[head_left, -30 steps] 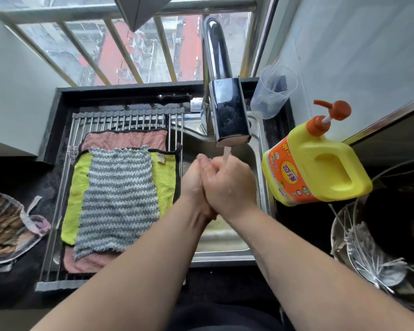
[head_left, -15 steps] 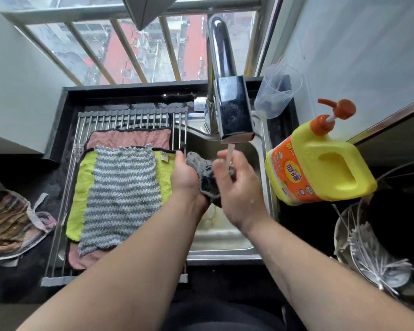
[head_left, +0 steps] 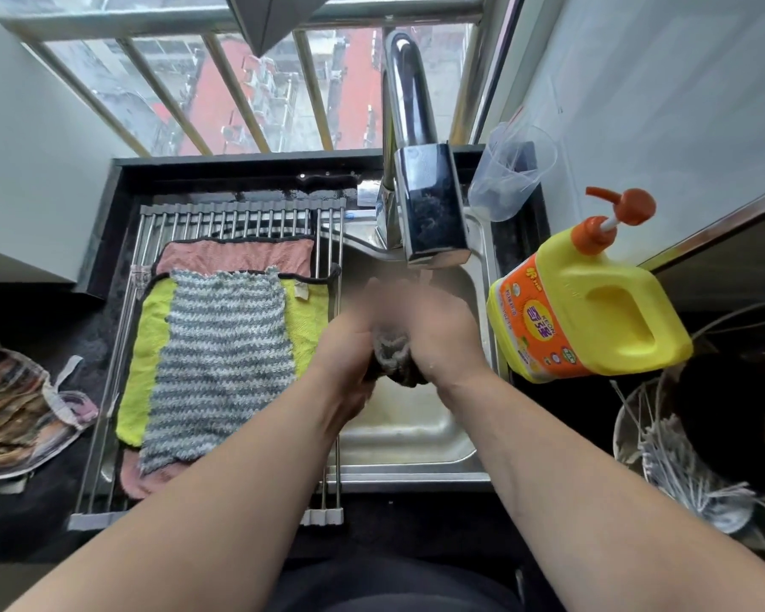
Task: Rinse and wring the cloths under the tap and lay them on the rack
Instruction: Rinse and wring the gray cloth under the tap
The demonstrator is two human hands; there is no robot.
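Both hands are over the steel sink (head_left: 416,439), just below the chrome tap (head_left: 433,214). My left hand (head_left: 350,346) and my right hand (head_left: 447,342) grip a bunched dark grey cloth (head_left: 394,355) between them; the fingers are motion-blurred. On the metal roll-up rack (head_left: 239,212) to the left lie a pink cloth (head_left: 235,256), a yellow-green cloth (head_left: 151,346) and, on top, a grey-and-white striped cloth (head_left: 226,360).
A yellow detergent jug (head_left: 592,311) with an orange pump stands right of the sink. A clear plastic cup (head_left: 511,170) sits behind it. A striped fabric item (head_left: 14,408) lies far left. A wire utensil basket (head_left: 681,461) is at the right edge.
The hands were clasped under the tap, then spread with the grey cloth between them. Now they have closed on the cloth again and dropped slightly lower over the sink.
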